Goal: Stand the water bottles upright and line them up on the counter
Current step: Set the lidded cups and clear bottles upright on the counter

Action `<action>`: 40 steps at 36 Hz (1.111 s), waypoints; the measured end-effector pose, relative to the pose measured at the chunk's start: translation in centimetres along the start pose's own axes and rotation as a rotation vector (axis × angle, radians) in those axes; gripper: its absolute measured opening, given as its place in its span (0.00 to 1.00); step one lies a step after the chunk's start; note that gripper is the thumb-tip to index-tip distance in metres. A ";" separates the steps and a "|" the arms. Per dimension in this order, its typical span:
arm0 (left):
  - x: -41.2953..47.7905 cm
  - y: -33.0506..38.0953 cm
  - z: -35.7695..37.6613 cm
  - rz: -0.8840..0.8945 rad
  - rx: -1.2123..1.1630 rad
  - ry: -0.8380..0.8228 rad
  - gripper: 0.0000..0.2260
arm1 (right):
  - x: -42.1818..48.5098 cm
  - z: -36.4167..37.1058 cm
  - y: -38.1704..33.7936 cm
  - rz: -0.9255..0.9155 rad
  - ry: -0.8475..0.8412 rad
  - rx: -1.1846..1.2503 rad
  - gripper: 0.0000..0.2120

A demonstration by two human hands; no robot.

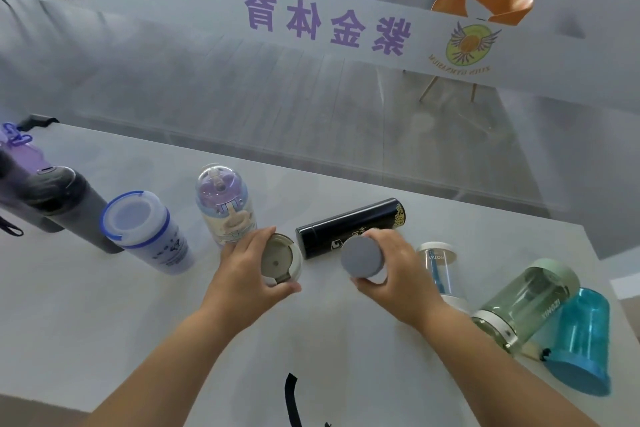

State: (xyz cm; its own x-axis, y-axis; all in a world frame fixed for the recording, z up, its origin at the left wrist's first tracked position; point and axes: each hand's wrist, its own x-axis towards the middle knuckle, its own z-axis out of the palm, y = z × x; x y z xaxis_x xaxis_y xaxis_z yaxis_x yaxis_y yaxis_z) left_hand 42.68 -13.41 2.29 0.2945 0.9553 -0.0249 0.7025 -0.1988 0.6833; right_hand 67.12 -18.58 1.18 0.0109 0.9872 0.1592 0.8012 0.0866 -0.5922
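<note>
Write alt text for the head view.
Each hand grips an upright bottle: left hand a cream-lidded bottle, right hand a grey-lidded bottle. A black flask lies on its side behind them; a green bottle and a blue bottle lie at right.

- Cropped by left edge, blurred: purple bottle (24, 156).
- Hidden beneath own lids: bodies of cream-lidded bottle (277, 260) and grey-lidded bottle (362, 258).
- Cut by bottom edge: black strap (292, 399).

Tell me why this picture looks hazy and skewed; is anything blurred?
Head view: the wide lens makes the blue-rimmed bottle lean outward; head view: the glass partition is hazy with reflections, its purple lettering mirrored; head view: the dark grey bottle at far left is smeared; light soft, shadows faint.
</note>
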 end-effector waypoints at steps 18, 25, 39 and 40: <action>0.1 0.2 -0.5 -0.002 0.065 -0.037 0.39 | -0.1 -2.2 -0.4 0.356 -0.143 0.342 0.29; 0.4 0.9 -1.3 0.014 0.144 -0.039 0.35 | -0.4 -3.9 -0.2 0.409 -0.250 0.277 0.31; 5.7 7.0 -2.0 0.169 0.353 -0.175 0.18 | 0.1 -10.0 2.3 0.424 -0.342 -0.044 0.28; 6.5 7.5 -1.8 0.171 0.372 -0.233 0.18 | 0.3 -10.2 2.5 0.432 -0.335 -0.062 0.27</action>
State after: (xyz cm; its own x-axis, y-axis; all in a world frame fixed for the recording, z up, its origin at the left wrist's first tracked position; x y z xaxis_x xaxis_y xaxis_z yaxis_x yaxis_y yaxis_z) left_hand 48.68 -8.29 8.55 0.5341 0.8359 -0.1266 0.8031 -0.4548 0.3850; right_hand 75.21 -19.48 7.83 0.1636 0.9207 -0.3544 0.8000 -0.3340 -0.4984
